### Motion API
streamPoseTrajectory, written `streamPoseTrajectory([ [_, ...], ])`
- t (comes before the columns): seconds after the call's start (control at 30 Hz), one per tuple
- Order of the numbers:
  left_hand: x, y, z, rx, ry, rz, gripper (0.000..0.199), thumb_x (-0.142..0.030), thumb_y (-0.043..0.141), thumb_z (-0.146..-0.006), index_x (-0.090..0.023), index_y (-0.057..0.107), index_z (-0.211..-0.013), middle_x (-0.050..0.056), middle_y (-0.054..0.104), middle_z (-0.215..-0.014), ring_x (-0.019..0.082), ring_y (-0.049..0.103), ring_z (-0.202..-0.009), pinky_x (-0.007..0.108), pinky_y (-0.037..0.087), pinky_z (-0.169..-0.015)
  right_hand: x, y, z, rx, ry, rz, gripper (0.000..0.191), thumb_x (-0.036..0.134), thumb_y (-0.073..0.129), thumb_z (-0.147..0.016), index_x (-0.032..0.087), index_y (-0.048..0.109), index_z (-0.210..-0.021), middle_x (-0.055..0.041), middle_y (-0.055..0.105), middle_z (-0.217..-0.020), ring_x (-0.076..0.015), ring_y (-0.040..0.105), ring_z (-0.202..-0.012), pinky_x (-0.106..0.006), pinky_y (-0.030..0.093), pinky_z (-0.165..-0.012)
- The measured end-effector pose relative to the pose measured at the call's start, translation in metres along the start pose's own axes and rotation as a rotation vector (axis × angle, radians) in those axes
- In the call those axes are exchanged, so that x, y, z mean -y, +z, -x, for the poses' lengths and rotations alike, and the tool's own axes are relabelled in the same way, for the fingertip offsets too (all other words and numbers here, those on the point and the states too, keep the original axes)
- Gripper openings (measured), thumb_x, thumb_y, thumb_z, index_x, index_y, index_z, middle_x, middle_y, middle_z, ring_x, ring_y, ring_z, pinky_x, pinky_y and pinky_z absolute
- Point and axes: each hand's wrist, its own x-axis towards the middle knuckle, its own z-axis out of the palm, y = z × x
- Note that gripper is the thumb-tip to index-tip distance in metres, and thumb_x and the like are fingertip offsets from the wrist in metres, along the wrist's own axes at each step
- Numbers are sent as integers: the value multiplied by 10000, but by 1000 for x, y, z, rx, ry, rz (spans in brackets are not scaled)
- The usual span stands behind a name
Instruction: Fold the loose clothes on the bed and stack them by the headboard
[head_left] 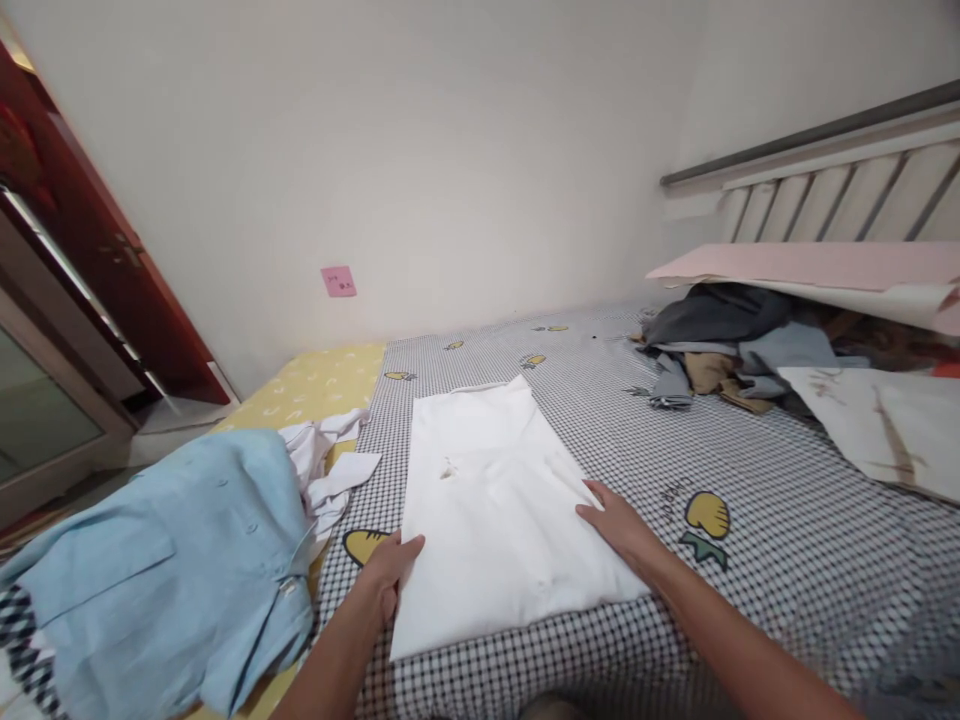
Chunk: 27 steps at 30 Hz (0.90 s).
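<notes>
Checkered bedding (600, 400) is bearing a folded white cloth (495, 500) between two hands

Against a pale wall (487, 150) bearing a pink note (338, 281), I am viewing the bed from above. The white cloth is lying flat near the front edge, its narrower end pointing toward the wall and a small brownish mark showing left of its middle. I am resting the left hand (394, 565) at its left edge, the thumb lying on top; I am touching its right edge with the right hand (619, 525), thumb and forefinger slightly spread. I cannot tell whether either hand is pinching the fabric, as the remaining fingers are partly hidden.

To the left, a light blue garment (202, 560) is spreading over a yellow cloth (322, 375), with crumpled white fabric (330, 470) lying just beside it. Over on the right, a pink sheet (817, 264) is covering part of a heap of dark, grey and brown clothes (720, 320), and a whitish piece with brown marks (877, 425) is lying in front. Behind them, a slatted white headboard (832, 200) is standing below a grey rail (810, 135).
</notes>
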Motion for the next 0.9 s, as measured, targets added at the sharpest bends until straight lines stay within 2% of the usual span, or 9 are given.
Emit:
streamPoseTrajectory([
  [0.07, -9, 1, -1, -110, 71, -103, 246, -148, 626, -837, -132, 598, -1082, 118, 750, -842, 266, 738, -787, 418, 611, -742, 12, 0, 7, -145, -37, 190, 656, 285, 527, -850, 244, 417, -1496, -163, 594, -1387, -341, 600, -1199, -581, 414, -1041],
  [0.17, -26, 5, 6, -302, 249, -248, 490, -130, 547, -865, -146, 478, -1350, 196, 643, -1268, 305, 612, -1221, 491, 508, -1013, 43, 4, 23, -363, -293, 598, 558, 226, 428, -919, 305, 466, -1470, -142, 432, -1544, -362, 451, -1355, -656, 287, -1094],
  [0.23, -33, 16, 15, -354, 442, -384, 524, -119, 504, -885, -205, 475, -1400, 161, 465, -1507, 280, 394, -1436, 501, 322, -1181, 62, 13, 32, -339, -500, 740, 470, 296, 401, -973, 368, 519, -1422, -69, 408, -1577, -346, 337, -1439, -669, 211, -1134],
  [0.3, -31, 32, 22, -314, 658, -650, 425, -174, 445, -942, -272, 580, -1333, 88, 442, -1550, 266, 315, -1479, 544, 190, -1228, 72, 27, 34, -181, -576, 769, 437, 433, 359, -1011, 450, 492, -1427, 4, 402, -1590, -337, 253, -1486, -692, 159, -1150],
  [0.4, -12, 56, 22, -108, 753, -1127, 393, -349, 367, -1005, -380, 626, -1300, 17, 485, -1542, 309, 300, -1487, 696, 121, -1186, 62, 50, 27, 89, -400, 820, 460, 531, 297, -1018, 489, 438, -1454, 41, 350, -1619, -360, 199, -1508, -737, 133, -1137],
  [0.53, 15, 65, 4, 49, 611, -1374, 495, -441, 366, -996, -436, 383, -1491, -40, 266, -1649, 318, 148, -1541, 719, 36, -1181, 36, 67, 17, 173, -255, 882, 498, 560, 300, -1010, 488, 350, -1500, 54, 264, -1649, -372, 141, -1523, -748, 57, -1142],
  [0.63, 22, 62, -5, 62, 597, -1361, 512, -471, 337, -992, -438, 358, -1503, -43, 233, -1655, 326, 125, -1544, 725, 25, -1177, 28, 72, 16, 142, -263, 848, 514, 556, 319, -1004, 470, 344, -1510, 47, 248, -1652, -370, 130, -1526, -742, 50, -1147],
  [0.73, 27, 60, -5, -14, 670, -1312, 510, -437, 355, -990, -403, 393, -1498, -18, 292, -1639, 317, 165, -1538, 699, 35, -1192, 31, 74, 15, 87, -262, 825, 521, 512, 349, -1003, 431, 359, -1518, 15, 276, -1644, -367, 159, -1519, -736, 54, -1148],
  [0.9, 22, 60, -5, -161, 752, -1137, 506, -354, 429, -974, -282, 466, -1474, 116, 350, -1617, 330, 267, -1506, 664, 162, -1192, 44, 67, 11, 213, -170, 829, 595, 491, 399, -974, 390, 298, -1552, -6, 191, -1672, -371, 102, -1531, -729, 37, -1151],
])
